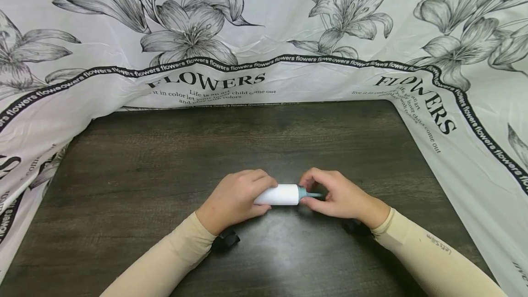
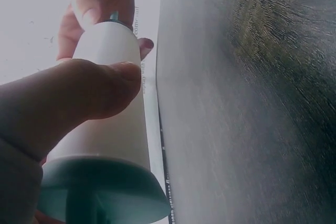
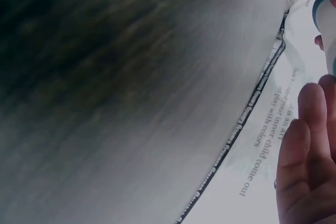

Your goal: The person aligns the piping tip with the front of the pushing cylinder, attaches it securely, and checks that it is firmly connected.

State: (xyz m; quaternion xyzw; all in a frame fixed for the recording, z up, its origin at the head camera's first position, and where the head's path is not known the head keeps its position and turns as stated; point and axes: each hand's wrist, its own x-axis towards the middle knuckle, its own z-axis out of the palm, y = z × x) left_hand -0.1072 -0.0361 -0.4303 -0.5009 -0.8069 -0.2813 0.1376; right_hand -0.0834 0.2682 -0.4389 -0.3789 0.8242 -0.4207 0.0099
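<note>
A white cylinder (image 1: pixel 285 195) with teal ends lies sideways between the two hands in the head view; its exact kind is unclear. My left hand (image 1: pixel 241 198) grips its body, thumb and fingers curled round it. At the right end, my right hand (image 1: pixel 340 196) pinches the teal collar (image 1: pixel 302 192) between thumb and fingers. A thin teal stem (image 1: pixel 315 195) sticks out from that collar toward the right palm. The left wrist view shows a wide, flared teal end (image 2: pixel 105 182) closest to the camera, with the left thumb (image 2: pixel 113 90) across the white body.
Dark wood-grain table (image 1: pixel 198 150) lies under both hands. White cloth printed with flowers (image 1: pixel 189 31) and lettering hangs behind it and along both sides. Small black pieces (image 1: pixel 226 239) sit beneath both wrists.
</note>
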